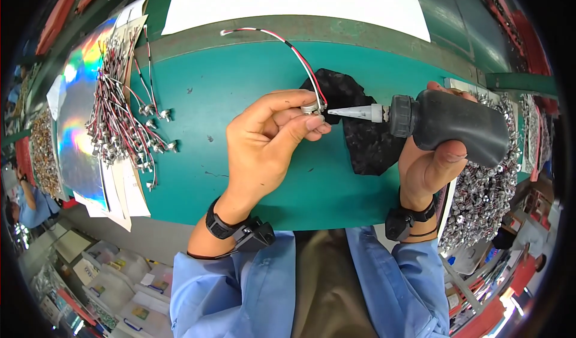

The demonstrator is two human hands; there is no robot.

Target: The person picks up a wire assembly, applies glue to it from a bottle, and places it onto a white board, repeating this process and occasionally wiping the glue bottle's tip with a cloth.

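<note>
Between the thumb and fingers of my left hand (264,137) is a small round metal part (310,108). Red, white and black wires (298,56) rise from it and curve left to a pale end. My right hand (423,164) grips a black squeeze bottle (459,125) lying nearly level, its narrow translucent nozzle (357,112) pointing left. The nozzle tip is close to the metal part; whether they touch I cannot tell. Under the nozzle, a crumpled black cloth (372,146) rests on the green table mat (192,122).
Many wired metal parts (123,116) lie at the left, partly over a shiny reflective sheet (78,122) and papers. A large heap of similar metal parts (480,203) fills a tray at the right. White paper (294,2) covers the far side. Clear bins (129,284) stand at lower left.
</note>
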